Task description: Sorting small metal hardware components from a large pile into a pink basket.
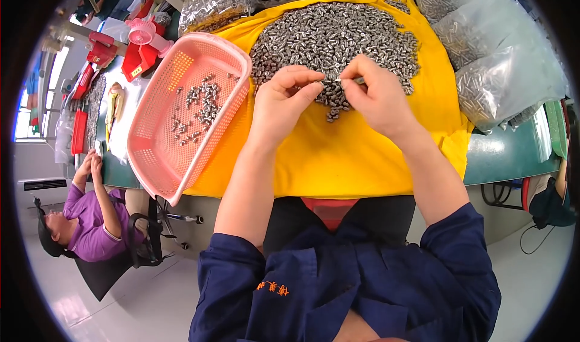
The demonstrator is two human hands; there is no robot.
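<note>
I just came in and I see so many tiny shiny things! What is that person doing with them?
A person in a dark blue jacket sits at a table with a big pile of small metal pieces spread on a yellow cloth. The left hand and right hand meet at the near edge of the pile, fingertips pinching small pieces. A pink basket on the left holds only a few pieces. Clear bags of pieces lie on the right.
</note>
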